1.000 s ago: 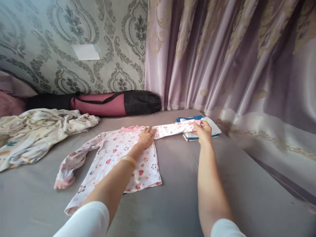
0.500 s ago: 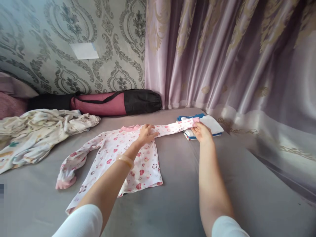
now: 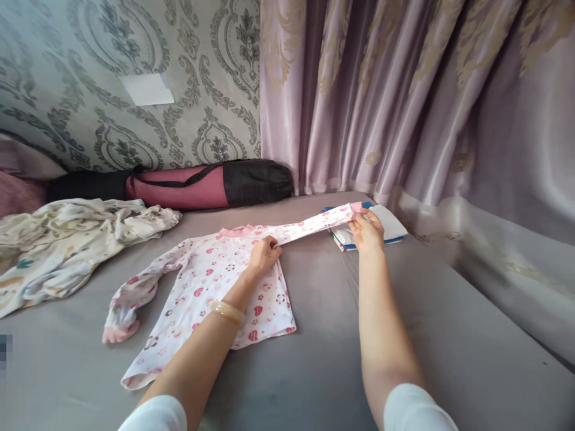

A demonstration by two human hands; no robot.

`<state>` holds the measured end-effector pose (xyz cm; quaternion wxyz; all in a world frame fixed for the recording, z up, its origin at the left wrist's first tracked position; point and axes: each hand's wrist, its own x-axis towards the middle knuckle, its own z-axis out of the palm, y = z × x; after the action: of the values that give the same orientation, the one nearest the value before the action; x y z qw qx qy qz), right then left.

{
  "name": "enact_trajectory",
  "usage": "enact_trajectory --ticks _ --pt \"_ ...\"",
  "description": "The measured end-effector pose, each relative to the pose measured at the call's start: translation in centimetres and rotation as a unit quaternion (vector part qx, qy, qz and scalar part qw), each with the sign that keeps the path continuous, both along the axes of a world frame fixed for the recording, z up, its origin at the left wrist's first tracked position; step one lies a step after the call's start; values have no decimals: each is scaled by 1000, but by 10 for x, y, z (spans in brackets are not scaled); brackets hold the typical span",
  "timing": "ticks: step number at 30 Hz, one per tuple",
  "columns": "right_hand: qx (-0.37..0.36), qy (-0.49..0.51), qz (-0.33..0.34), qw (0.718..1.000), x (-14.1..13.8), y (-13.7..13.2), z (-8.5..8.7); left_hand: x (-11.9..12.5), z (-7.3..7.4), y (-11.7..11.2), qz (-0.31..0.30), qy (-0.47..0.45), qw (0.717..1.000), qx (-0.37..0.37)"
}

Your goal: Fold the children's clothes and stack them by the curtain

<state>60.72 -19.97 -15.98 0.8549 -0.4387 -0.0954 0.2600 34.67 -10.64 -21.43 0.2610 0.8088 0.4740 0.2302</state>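
A child's white long-sleeved shirt (image 3: 224, 269) with pink and red hearts and flowers lies spread on a grey bed sheet (image 3: 314, 371). Its collar and cuffs are pink. My left hand (image 3: 265, 256) is closed on the shirt near the armpit, where the right-side sleeve begins. At that sleeve's pink cuff, my right hand (image 3: 367, 230) pinches the fabric and holds the sleeve stretched out, slightly raised. Beneath and behind the cuff sits a stack of folded clothes (image 3: 390, 222), white and blue. The shirt's other sleeve lies bent and bunched on the left.
A crumpled cream patterned cloth (image 3: 76, 245) lies at the left. Along the wall rests a long pink and black bag (image 3: 188, 187) with a strap. Purple curtains (image 3: 341, 108) hang behind the bed at the right.
My right hand has lifted the cuff a little, drawing the sleeve taut above the folded stack. The fingers of my left hand have closed in on the fabric at the sleeve's base.
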Motion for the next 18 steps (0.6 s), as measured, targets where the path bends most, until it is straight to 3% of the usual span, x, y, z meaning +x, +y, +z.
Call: enact_trajectory --ticks 5,13,18 --pt "-42 10 -25 999 7 2 -9 0 0 6 -16 0 1000 -7" --pt "-102 23 -21 994 13 -4 -9 17 16 74 21 35 998 38" --pt "-109 9 -3 994 10 -9 -5 20 11 90 1 75 997 21"
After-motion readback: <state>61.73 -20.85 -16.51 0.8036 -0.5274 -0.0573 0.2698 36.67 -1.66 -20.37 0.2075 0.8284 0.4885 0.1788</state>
